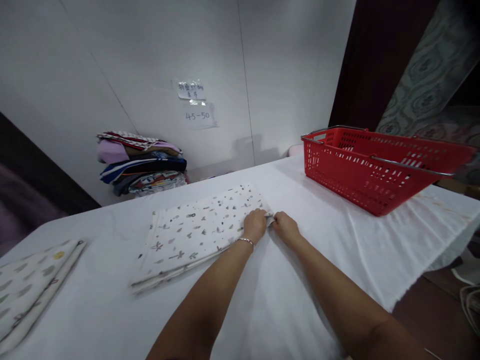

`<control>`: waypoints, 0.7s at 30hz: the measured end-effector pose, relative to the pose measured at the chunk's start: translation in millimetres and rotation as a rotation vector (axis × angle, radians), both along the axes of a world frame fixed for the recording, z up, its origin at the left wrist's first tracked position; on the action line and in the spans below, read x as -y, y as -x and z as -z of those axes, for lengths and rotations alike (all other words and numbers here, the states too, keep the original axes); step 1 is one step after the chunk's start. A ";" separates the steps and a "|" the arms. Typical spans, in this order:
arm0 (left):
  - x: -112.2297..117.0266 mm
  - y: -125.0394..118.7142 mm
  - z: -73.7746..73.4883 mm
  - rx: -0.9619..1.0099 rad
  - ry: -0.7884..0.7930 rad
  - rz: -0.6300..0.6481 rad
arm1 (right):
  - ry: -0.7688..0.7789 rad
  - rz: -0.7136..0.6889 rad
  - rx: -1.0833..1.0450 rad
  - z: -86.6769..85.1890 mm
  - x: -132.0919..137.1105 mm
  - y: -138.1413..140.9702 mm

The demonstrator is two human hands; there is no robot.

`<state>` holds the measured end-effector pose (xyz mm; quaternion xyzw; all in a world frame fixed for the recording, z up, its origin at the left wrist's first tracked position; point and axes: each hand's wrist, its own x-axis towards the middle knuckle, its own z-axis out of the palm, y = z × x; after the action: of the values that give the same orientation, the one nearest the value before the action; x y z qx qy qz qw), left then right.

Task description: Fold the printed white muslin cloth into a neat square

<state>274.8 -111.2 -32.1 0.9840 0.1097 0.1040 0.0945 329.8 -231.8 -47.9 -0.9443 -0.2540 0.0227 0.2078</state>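
A folded white cloth (198, 227) with small grey and brown prints lies flat on the white-covered table, its layers showing along the near edge. My left hand (255, 225), with a silver bracelet at the wrist, is closed on the cloth's right end. Close beside it, my right hand (285, 229) is also closed, pinching the bunched corner of the same cloth. A little of the gathered fabric shows between the two hands. The fingertips are mostly hidden.
A second folded printed cloth (33, 285) lies at the table's left. On the right stands a red plastic basket (348, 170) with metal handles. Behind the table rises a stack of folded fabrics (144, 162) against the white wall. Handwritten paper signs (197, 116) hang there.
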 end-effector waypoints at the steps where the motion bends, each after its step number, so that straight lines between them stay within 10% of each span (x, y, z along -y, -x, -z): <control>1: -0.1 -0.3 0.0 0.001 0.003 -0.004 | -0.010 0.002 0.002 0.3 -0.1 -0.6; 9: -3.4 -3.6 2.7 0.009 0.029 -0.029 | -0.666 0.113 -0.616 2.9 1.1 -8.2; 21: -3.8 -4.0 4.0 0.005 0.065 -0.017 | -0.876 0.199 -0.801 0.0 -4.2 -5.4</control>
<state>278.9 -107.5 -36.1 0.9791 0.1213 0.1039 0.1257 335.3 -227.6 -47.9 -0.7080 -0.0521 0.2502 0.6583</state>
